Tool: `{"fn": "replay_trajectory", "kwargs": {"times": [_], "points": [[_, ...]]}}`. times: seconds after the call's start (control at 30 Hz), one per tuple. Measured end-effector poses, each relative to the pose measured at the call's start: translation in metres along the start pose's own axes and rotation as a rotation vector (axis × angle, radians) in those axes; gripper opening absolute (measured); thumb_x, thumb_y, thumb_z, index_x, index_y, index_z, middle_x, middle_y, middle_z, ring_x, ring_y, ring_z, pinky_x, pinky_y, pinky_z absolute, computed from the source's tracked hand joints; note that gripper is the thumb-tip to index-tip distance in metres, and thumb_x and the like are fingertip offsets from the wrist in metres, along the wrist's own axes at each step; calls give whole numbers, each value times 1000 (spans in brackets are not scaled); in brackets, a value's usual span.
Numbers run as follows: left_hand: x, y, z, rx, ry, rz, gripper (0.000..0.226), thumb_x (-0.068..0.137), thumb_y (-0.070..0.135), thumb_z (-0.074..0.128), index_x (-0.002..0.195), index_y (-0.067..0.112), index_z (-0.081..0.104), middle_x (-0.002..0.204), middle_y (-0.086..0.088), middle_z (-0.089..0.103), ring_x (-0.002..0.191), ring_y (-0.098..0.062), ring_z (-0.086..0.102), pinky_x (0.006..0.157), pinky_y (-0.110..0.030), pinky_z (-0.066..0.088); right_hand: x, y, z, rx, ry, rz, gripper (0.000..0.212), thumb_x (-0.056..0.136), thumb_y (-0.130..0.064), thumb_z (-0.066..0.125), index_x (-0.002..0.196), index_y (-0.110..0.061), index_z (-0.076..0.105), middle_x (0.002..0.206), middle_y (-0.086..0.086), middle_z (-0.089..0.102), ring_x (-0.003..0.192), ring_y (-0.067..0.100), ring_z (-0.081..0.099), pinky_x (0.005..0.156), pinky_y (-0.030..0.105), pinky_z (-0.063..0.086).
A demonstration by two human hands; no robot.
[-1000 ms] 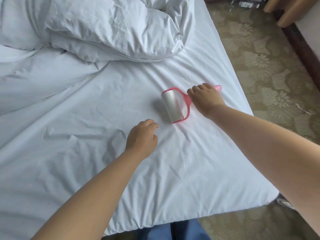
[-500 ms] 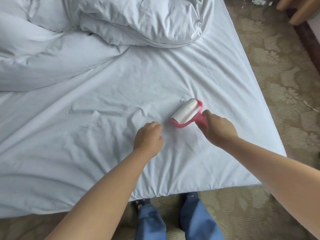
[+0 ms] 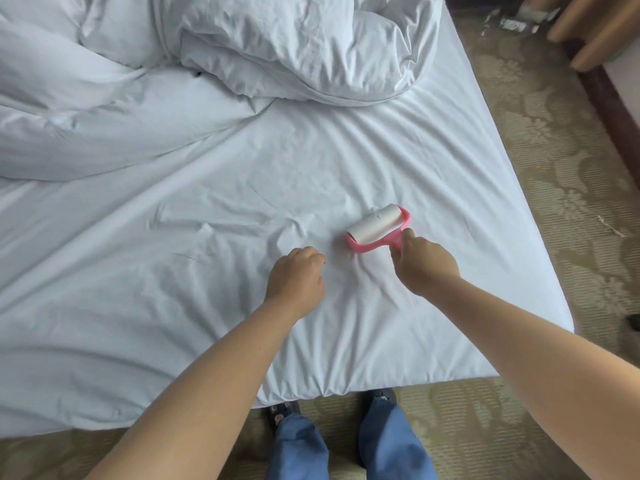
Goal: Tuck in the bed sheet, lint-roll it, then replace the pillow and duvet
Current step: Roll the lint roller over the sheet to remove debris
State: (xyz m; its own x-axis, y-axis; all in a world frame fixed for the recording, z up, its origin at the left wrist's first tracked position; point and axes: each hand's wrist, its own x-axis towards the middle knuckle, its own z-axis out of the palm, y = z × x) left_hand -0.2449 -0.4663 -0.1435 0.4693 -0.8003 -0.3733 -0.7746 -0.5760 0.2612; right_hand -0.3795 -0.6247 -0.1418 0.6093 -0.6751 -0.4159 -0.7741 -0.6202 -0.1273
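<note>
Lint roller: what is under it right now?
The lint roller, held by the right hand, rests on the wrinkled white bed sheet. The contact patch beneath the roll is covered.

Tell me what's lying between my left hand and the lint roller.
Only bare, wrinkled bed sheet separates the left hand from the lint roller in the right hand, as the head view shows.

The right hand (image 3: 424,263) covers the handle of the lint roller (image 3: 377,227), so only the pink frame beyond its fingers (image 3: 407,233) shows. The left hand (image 3: 296,277) curls its fingertips underneath, hiding whether they press the bed sheet (image 3: 207,289). The duvet (image 3: 294,43) runs off the top edge.
</note>
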Motion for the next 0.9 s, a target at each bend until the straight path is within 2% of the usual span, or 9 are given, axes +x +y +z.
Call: {"fn": "replay_trajectory", "kwargs": {"times": [0.17, 0.33, 0.47, 0.57, 0.63, 0.77, 0.9], "points": [[14, -3, -14, 12, 43, -20, 40, 92, 8, 40, 129, 14, 54, 131, 2, 51, 120, -19, 45, 94, -29, 37, 24, -13, -11, -12, -31, -33, 32, 103, -33, 24, 110, -7, 40, 74, 3, 46, 68, 26, 46, 55, 32, 31], [27, -7, -24, 6, 77, -42, 40, 90, 6, 41, 126, 11, 57, 128, 0, 54, 117, -21, 48, 93, -32, 39, 62, -31, -21, -18, -80, -57, 27, 102, -25, 27, 115, -7, 42, 69, -1, 42, 71, 24, 48, 51, 30, 30], [31, -11, -29, 19, 102, -89, 39, 89, 6, 41, 124, 13, 58, 125, 2, 55, 115, -20, 49, 91, -31, 40, 87, -45, -30, -38, -108, -82, 24, 98, -16, 36, 120, -6, 42, 82, 2, 50, 75, 24, 50, 55, 30, 34], [35, -12, -34, 7, 127, -121, 40, 90, 8, 41, 127, 15, 56, 128, 3, 54, 118, -19, 48, 95, -29, 38, 98, -52, -36, -57, -109, -123, 29, 100, -17, 34, 125, -5, 40, 102, 8, 60, 88, 26, 58, 63, 31, 38], [39, -11, -36, 3, 143, -140, 40, 91, 8, 42, 127, 15, 56, 127, 3, 54, 118, -19, 47, 95, -29, 38, 105, -54, -41, -64, -104, -154, 30, 101, -18, 31, 126, -4, 40, 108, 8, 61, 95, 27, 60, 65, 31, 39], [45, -9, -40, -3, 179, -167, 39, 90, 9, 43, 127, 15, 57, 125, 2, 55, 117, -20, 49, 95, -30, 39, 118, -62, -53, -90, -112, -184, 28, 99, -15, 33, 123, -4, 44, 104, 7, 61, 84, 24, 56, 65, 30, 40], [47, -8, -44, 6, 204, -183, 39, 90, 10, 43, 126, 16, 57, 125, 3, 55, 117, -18, 49, 95, -28, 38, 127, -68, -60, -75, -99, -190, 23, 97, -14, 34, 110, -6, 52, 81, 2, 54, 74, 22, 52, 61, 28, 38]]}}
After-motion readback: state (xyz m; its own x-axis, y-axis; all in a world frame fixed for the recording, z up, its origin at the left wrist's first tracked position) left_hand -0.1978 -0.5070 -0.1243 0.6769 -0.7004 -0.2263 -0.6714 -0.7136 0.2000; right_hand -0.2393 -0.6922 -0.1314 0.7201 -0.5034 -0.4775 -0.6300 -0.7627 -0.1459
